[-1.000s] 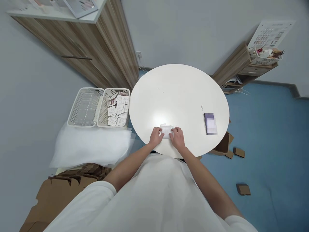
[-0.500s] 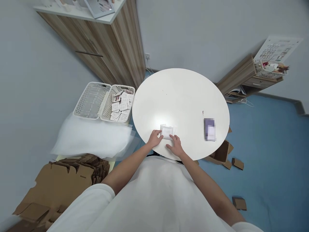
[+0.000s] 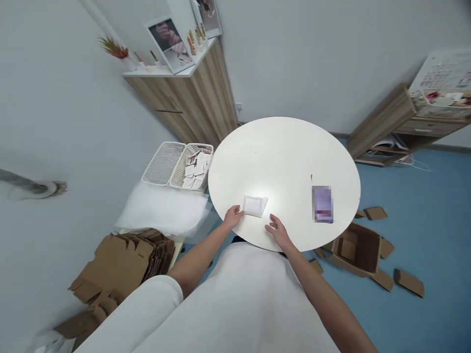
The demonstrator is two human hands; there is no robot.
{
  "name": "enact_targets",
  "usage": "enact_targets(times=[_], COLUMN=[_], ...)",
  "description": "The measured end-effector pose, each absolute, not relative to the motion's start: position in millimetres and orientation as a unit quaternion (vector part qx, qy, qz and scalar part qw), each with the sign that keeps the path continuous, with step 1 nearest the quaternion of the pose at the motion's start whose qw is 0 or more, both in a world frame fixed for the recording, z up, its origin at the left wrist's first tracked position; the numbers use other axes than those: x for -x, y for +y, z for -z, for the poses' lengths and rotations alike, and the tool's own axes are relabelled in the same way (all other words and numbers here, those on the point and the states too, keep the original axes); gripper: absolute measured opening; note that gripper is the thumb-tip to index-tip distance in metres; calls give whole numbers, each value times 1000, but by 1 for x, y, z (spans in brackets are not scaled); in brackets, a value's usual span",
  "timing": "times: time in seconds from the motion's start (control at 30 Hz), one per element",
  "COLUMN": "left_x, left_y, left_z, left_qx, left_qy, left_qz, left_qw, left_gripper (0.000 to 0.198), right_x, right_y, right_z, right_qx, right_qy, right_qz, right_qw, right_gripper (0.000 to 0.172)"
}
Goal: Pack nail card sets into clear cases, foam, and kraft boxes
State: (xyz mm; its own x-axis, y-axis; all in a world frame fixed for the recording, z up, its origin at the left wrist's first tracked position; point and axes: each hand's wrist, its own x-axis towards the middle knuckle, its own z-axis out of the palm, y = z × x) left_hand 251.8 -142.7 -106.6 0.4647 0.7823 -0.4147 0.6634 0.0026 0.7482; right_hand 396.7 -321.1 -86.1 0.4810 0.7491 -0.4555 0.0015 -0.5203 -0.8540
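A small flat white packet (image 3: 253,206), wrapped in thin translucent foam sheet, lies near the front edge of the round white table (image 3: 279,152). Its right side ends in a loose slanted flap. My left hand (image 3: 233,217) is at the packet's lower left corner, fingers apart, with the fingertips touching or almost touching it. To the right of the packet, my right hand (image 3: 278,231) hovers over the table with spread fingers and holds nothing. A pixelated purple item (image 3: 323,203) rests on the table's right side.
On the left stand two white baskets, one with clear plastic pieces (image 3: 165,164), one with small printed cards (image 3: 196,169). Below them are foam sheets (image 3: 162,208) and stacked flat cardboard (image 3: 117,267). An open cardboard box (image 3: 356,247) sits on the floor at right.
My right hand has come off the packet and moved right. The loose sheet edges around the packet now lie as one slanted flap. The camera view has shifted.
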Motion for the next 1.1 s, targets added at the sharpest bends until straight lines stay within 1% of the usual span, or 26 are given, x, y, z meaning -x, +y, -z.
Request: enact_targets(times=[0.13,0.37,0.5,0.63,0.7,0.83,1.0,1.1], left_x=[-257,-257,-261,-261,-258,-246,-236,-236], left_y=[-156,-167,-169,-164,-153,-117,-57,-23], left_z=[96,84,89,99,102,102,102,102], left_qx=[-700,-657,-666,-673,-665,-636,-593,-587], left_qy=[535,551,535,507,507,517,529,526], left_qz=[-32,-34,-44,-58,-64,-82,-150,-166], left_qw=[472,513,518,536,545,567,589,592], left_gripper=[47,59,63,62,63,62,63,62], right_x=[-397,-394,-390,-381,-376,-364,-349,-344], right_y=[-320,-307,-289,-267,-252,-209,-134,-90], right_z=[91,85,81,84,86,84,74,69], right_qx=[742,725,720,742,748,738,731,734], right_qy=[-276,-299,-290,-295,-295,-273,-236,-215], right_qz=[-448,-476,-490,-479,-475,-490,-497,-492], right_qw=[416,398,397,365,358,375,404,416], right_gripper=[59,61,66,68,68,70,73,73])
